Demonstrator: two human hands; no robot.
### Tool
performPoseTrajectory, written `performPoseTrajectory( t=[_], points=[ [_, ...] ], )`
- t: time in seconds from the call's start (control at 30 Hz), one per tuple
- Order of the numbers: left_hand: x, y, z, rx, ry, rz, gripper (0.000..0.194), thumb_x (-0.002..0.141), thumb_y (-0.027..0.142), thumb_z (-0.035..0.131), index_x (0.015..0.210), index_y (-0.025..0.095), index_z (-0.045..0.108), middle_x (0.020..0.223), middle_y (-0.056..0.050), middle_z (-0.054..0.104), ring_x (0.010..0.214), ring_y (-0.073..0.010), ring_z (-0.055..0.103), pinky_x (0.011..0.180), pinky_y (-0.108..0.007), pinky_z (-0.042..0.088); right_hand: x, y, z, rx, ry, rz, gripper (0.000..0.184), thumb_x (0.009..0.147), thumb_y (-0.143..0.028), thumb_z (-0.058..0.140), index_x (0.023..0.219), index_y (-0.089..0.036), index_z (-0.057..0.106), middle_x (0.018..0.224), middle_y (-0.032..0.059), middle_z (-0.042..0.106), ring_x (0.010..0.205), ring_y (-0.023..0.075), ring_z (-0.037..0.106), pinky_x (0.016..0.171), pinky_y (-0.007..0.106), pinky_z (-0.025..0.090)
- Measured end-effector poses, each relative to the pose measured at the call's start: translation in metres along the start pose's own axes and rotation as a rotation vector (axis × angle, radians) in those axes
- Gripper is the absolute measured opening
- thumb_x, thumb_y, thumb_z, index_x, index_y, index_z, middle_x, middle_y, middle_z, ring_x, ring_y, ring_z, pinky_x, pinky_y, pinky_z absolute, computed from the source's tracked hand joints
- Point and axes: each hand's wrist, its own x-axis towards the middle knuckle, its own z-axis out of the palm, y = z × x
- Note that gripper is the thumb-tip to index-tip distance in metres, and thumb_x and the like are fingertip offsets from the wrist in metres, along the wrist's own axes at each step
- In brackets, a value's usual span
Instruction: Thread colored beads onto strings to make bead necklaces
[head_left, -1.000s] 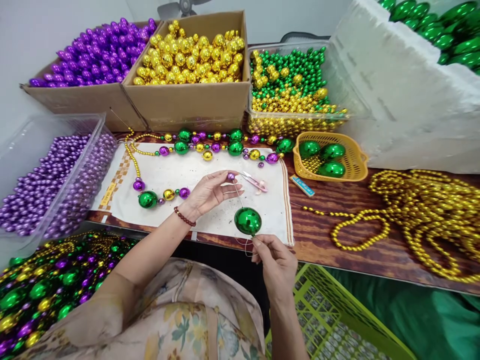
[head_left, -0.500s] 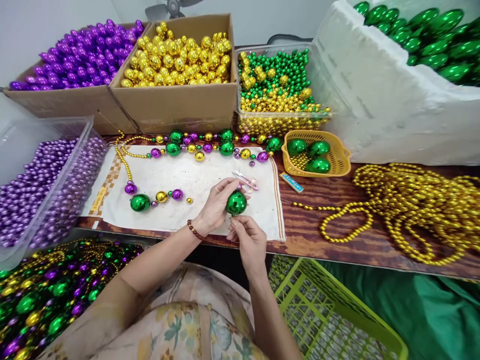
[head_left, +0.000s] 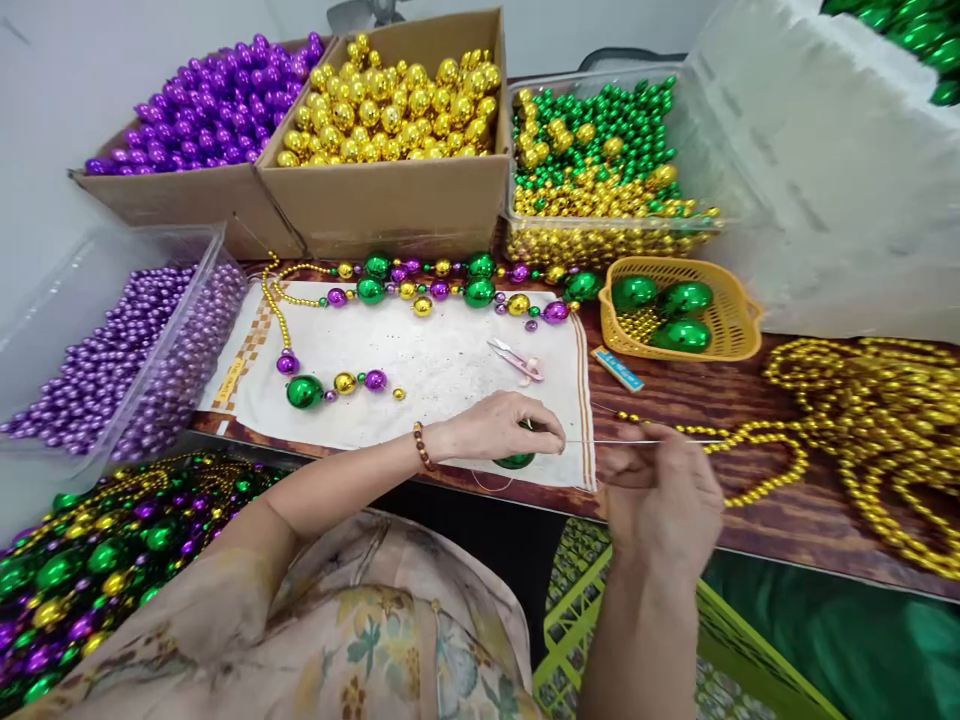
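Observation:
My left hand (head_left: 491, 425) is closed around a large shiny green bead (head_left: 516, 461), most of it hidden under the fingers. A thin pale thread (head_left: 592, 441) runs taut from the bead to my right hand (head_left: 667, 500), which is blurred and pinches it. A short straight end sticks out beyond the right fingers; whether it is a needle I cannot tell. Below the green bead a loose loop of thread hangs at the table edge. On the white cloth (head_left: 442, 350) lie small scissors (head_left: 516, 360) and a strung row with a green bead (head_left: 305, 392) and a purple bead (head_left: 376, 380).
A yellow basket (head_left: 739, 310) holds green beads. Gold bead strings (head_left: 877, 400) pile up at right, beside a small blue packet (head_left: 617, 368). Cardboard boxes (head_left: 382, 205) and a clear bin (head_left: 611, 230) of beads line the back. A green crate (head_left: 570, 610) stands below the table.
My right hand has moved from beside the green bead out to the right, drawing the thread straight. My left hand has turned over the bead and moved right and down. The view has shifted.

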Motion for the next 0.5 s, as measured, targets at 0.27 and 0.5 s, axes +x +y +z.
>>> performPoseTrajectory(
  t=[0.27,0.5],
  points=[
    [-0.002,0.004,-0.027,0.212,-0.162,0.036,0.022,0.091,0.027,0.057,0.091,0.014,0.075,0.09,-0.006,0.073,0.081,-0.0148,0.064,0.076,-0.024,0.044,-0.009,-0.007,-0.007,0.055,-0.115,0.159,0.044,0.071,-0.053,0.083,0.085,-0.022,0.054,0.066,-0.0042,0.066,0.043,0.009,0.054,0.042,0.02,0.041],
    [-0.029,-0.02,-0.086,0.926,-0.14,-0.057,0.022,0.094,0.025,0.052,0.097,0.018,0.073,0.098,-0.008,0.068,0.085,-0.0202,0.062,0.065,-0.028,0.037,0.028,-0.062,-0.092,-0.058,0.278,-0.122,0.036,0.05,-0.031,0.087,0.065,-0.025,0.055,0.053,-0.0049,0.039,0.043,0.0063,0.033,0.042,0.027,0.014]
  ],
)
